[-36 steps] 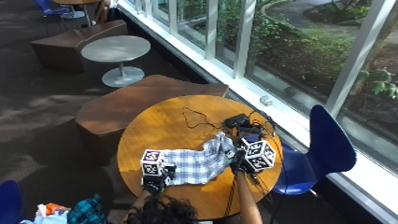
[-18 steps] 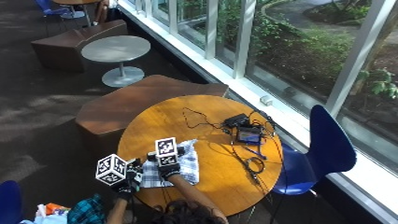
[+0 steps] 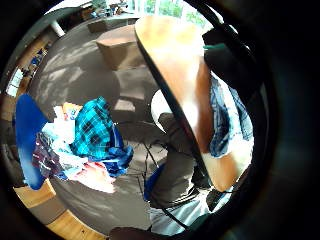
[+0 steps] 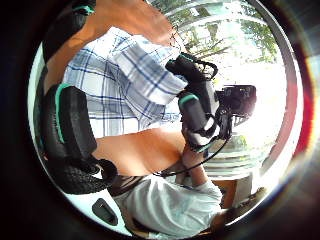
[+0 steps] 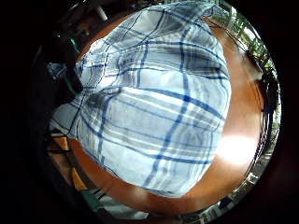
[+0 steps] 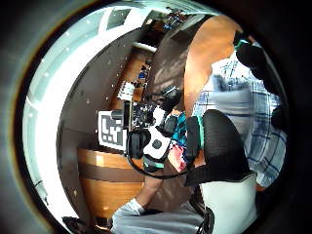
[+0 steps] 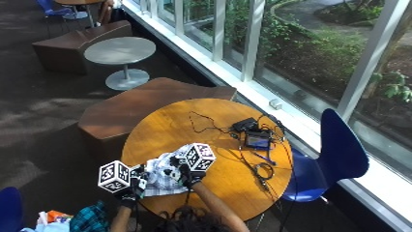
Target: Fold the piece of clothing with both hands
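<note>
A blue-and-white plaid cloth (image 7: 157, 180) lies folded over on the near left part of the round wooden table (image 7: 212, 121). My left hand (image 7: 133, 187) is at the table's near edge and grips the cloth's left side. My right hand (image 7: 182, 173) is over the cloth's middle. The left thumb side palm view shows that right hand (image 4: 197, 107) with curled fingers pinching a folded flap of the cloth (image 4: 115, 85). The plaid cloth (image 5: 154, 107) fills the right little finger side palm view. Part of the cloth (image 3: 222, 120) hangs at the table's rim.
Cables and small devices (image 7: 257, 140) lie on the table's far right. A blue chair (image 7: 338, 150) stands to the right, and a brown bench (image 7: 148, 104) stands behind the table. A pile of clothes (image 3: 90, 135) sits on a chair beside me.
My right hand swept from the table's right side over to the left, bringing the cloth's right half over onto the left half. My left hand drew back to the table's near edge.
</note>
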Demonstrator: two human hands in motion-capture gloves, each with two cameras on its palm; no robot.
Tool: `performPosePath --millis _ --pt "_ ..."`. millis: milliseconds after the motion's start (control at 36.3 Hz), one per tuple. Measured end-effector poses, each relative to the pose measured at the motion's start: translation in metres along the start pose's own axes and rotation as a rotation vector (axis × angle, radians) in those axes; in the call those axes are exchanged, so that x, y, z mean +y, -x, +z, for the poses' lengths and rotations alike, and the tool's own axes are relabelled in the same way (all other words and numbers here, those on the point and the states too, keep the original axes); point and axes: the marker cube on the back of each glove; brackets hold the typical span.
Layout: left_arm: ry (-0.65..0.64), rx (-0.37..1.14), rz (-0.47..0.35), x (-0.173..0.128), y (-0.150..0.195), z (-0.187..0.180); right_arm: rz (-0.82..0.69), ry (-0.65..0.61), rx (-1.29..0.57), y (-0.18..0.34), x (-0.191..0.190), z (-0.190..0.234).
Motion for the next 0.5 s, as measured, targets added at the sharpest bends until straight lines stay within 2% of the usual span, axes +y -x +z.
performPosePath --millis 138,248,359,496 --pt "0.004 -0.121 0.024 0.006 -0.032 -0.012 0.075 0.059 0.325 -0.040 0.027 -0.053" --pt "0.011 -0.188 0.065 0.016 -0.065 -0.021 0.155 0.037 0.543 -0.061 0.039 -0.083" --pt "0.045 -0.242 0.121 0.023 -0.087 -0.022 0.190 0.007 0.640 -0.064 0.046 -0.099" --pt "0.084 -0.293 0.166 0.027 -0.100 -0.020 0.181 0.011 0.645 -0.055 0.052 -0.103"
